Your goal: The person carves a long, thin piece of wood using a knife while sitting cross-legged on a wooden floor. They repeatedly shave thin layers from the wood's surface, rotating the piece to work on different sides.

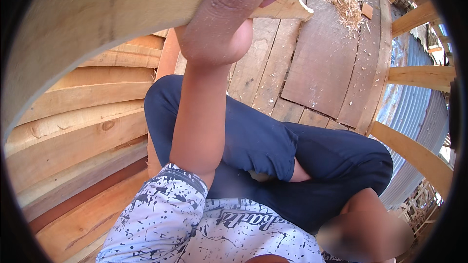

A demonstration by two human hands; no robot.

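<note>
My left hand (219,24) is raised at the top of the view, its fingers closed round the edge of a pale wooden board (117,7). The board fills the upper left, very near the camera, and its edge looks curved. Past my fingers a wooden tip (292,9) with a rough, thin edge sticks out to the right; it seems to belong to the same board. At the lower right, beside my folded leg, a blurred skin-toned shape (365,229) may be my right hand, but its fingers cannot be made out.
I sit cross-legged in dark trousers (258,136) on a plank floor (317,78). A heap of wood shavings (342,1) and a small wood block (367,10) lie ahead. Stacked boards (83,126) are on my left. Wooden rails (419,76) and corrugated metal sheeting (409,117) stand right.
</note>
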